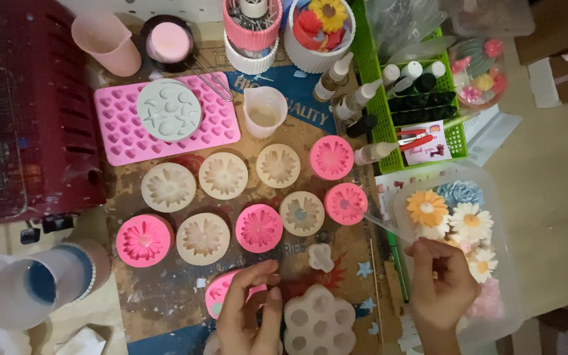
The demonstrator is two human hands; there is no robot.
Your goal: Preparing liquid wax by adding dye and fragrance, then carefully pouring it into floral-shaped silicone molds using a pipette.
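Observation:
My left hand (250, 309) rests near the front edge on a pink round flower mould (217, 292), fingers curled over it. Right beside it lies a cream multi-cavity flower mould (319, 321). My right hand (440, 283) pinches a thin clear dropper (379, 222) that reaches left towards a pink mould (346, 203). This hand hovers over the rim of a clear plastic box (502, 217) filled with finished daisy-shaped pieces (427, 208).
Several round cream and pink flower moulds (223, 175) lie in two rows. Behind them are a pink heart tray (126, 131), a small clear cup (264, 110), a green basket of bottles (455, 135), a pink cup (108, 41) and a dark red crate (27, 105) on the left.

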